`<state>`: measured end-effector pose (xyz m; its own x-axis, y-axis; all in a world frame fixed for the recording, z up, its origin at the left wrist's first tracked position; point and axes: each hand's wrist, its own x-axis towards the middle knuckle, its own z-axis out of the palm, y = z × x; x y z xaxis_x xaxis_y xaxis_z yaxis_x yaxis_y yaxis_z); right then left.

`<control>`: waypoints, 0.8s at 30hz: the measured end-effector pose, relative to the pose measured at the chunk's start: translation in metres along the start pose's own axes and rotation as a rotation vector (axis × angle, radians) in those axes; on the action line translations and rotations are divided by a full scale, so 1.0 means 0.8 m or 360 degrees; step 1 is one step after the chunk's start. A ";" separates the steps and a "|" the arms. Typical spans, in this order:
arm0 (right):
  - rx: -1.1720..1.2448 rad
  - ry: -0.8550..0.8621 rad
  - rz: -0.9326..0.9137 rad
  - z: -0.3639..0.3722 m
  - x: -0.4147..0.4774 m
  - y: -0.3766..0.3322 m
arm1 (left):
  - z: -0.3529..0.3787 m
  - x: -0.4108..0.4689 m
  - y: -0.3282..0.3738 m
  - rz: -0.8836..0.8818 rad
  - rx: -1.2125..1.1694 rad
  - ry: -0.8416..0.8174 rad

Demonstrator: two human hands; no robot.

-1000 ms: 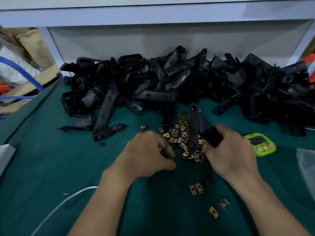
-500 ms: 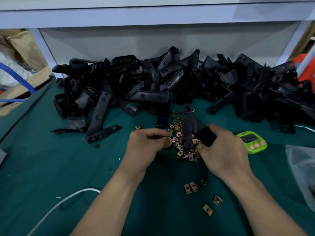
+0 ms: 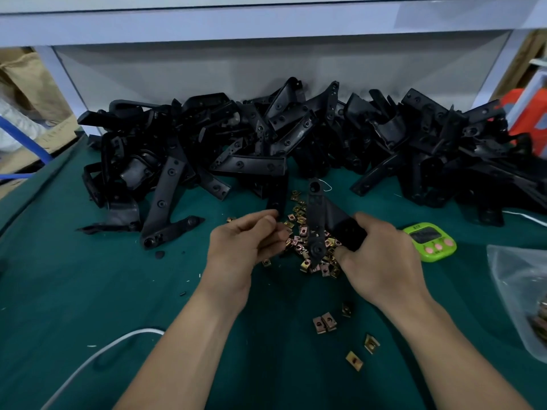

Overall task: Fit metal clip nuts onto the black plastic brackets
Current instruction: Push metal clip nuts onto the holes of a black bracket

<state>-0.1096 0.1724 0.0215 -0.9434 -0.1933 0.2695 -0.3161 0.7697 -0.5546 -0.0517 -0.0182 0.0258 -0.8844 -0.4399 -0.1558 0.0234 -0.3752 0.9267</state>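
Black plastic brackets (image 3: 296, 137) are heaped in a long pile across the back of the green-covered surface (image 3: 88, 291). No clip nut can be made out on any of them, so most of the work is judged to be left. One long black plastic bracket (image 3: 316, 211) is held up over the middle of the surface, gripped at its wide end by the curled fingers of the right hand (image 3: 381, 261). The left hand (image 3: 239, 250) is raised just beside it, thumb and fingertips drawn together; whether a nut is pinched there cannot be told. A heap of brass-coloured metal clip nuts (image 3: 302, 250) is seen beneath the held bracket, and a few stray clip nuts (image 3: 325, 322) lie nearer. Fitting on this bracket is judged not yet done.
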 end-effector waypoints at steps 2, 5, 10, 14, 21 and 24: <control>0.0011 -0.0009 -0.0012 0.000 0.000 0.000 | -0.001 0.000 -0.002 0.0075 0.0159 0.0002; 0.0017 -0.0028 -0.0011 0.001 0.002 0.002 | 0.004 -0.004 -0.004 0.0112 0.0295 -0.0084; 0.0036 -0.0017 -0.0011 -0.001 0.002 0.002 | 0.006 -0.009 0.000 0.0185 0.0321 -0.0240; 0.0027 -0.0004 -0.0019 -0.001 0.003 0.004 | 0.003 -0.010 0.001 0.0170 0.0326 -0.0242; 0.0031 -0.0014 -0.0010 -0.001 0.003 0.004 | 0.012 -0.007 -0.008 0.0175 0.0438 -0.0108; 0.0012 -0.0024 -0.0011 -0.003 0.002 0.004 | 0.012 -0.008 -0.009 0.0224 0.0568 -0.0147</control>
<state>-0.1122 0.1758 0.0223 -0.9426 -0.2077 0.2615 -0.3233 0.7638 -0.5587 -0.0505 -0.0045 0.0236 -0.9228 -0.3853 -0.0021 -0.0015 -0.0020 1.0000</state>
